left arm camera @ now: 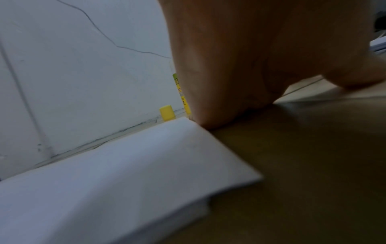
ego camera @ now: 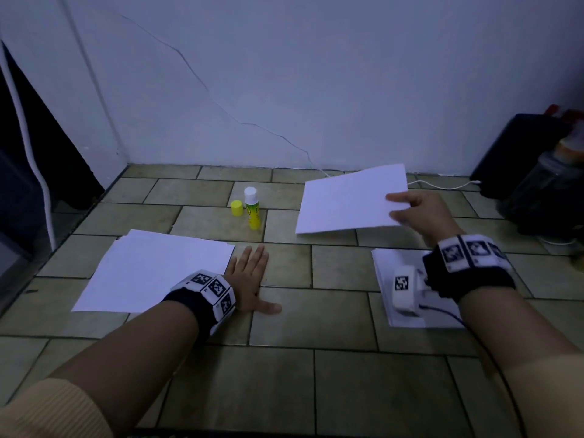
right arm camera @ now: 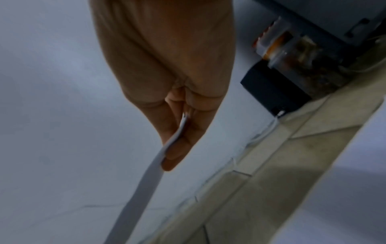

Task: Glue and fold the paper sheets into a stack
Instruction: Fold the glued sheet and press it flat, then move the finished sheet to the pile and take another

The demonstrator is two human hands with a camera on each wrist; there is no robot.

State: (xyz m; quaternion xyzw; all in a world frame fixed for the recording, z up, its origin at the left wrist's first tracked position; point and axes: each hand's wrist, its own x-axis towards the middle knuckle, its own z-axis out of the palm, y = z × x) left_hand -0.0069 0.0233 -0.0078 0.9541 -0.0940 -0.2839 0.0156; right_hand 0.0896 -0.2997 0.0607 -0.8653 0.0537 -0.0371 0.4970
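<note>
My right hand [ego camera: 410, 210] pinches the right edge of a white paper sheet [ego camera: 347, 200] between thumb and fingers and holds it above the tiled floor. In the right wrist view that sheet [right arm camera: 146, 178] shows edge-on between the fingertips [right arm camera: 173, 158]. My left hand [ego camera: 252, 279] lies flat and open on the floor, right beside a pile of white sheets [ego camera: 151, 270]; the same pile [left arm camera: 114, 173] fills the left wrist view. A yellow-green glue stick [ego camera: 252, 207] stands uncapped, its yellow cap [ego camera: 237, 207] beside it. Another paper stack [ego camera: 384, 267] lies under my right wrist.
A white wall rises behind the floor. At the far right stand a black box [ego camera: 518, 153] and a clear jar [ego camera: 550, 184], with a white cable [ego camera: 442, 185] on the tiles. A dark opening [ego camera: 31, 153] is at the left.
</note>
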